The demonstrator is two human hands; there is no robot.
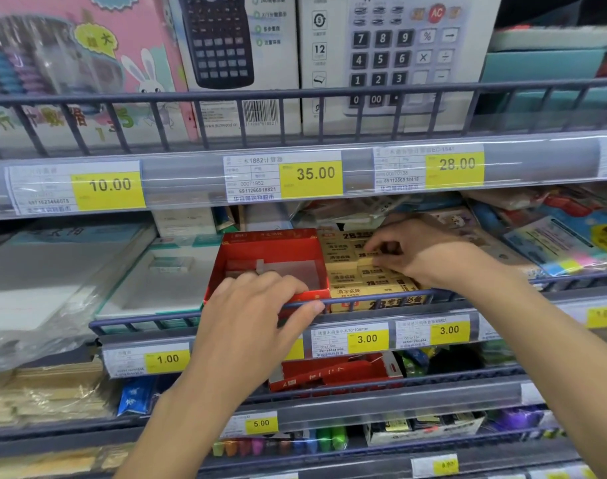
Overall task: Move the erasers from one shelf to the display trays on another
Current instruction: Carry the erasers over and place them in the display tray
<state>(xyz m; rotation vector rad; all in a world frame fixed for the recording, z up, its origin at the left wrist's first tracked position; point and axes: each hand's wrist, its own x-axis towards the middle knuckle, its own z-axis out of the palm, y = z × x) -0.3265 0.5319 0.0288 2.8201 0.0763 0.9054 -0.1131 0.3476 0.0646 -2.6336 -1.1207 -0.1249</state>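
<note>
Left hand (260, 302) grips red tray (271, 261) front wall at shelf's front rail (364, 300), apparently steadying it. Right hand (416, 254) pinches an eraser (366, 261) among yellow tray's (378, 300) packed rows.

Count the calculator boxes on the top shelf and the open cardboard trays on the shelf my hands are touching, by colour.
White calculator boxes: 2
Red open cardboard tray: 1
Yellow open cardboard tray of erasers: 1
Total: 4
</note>
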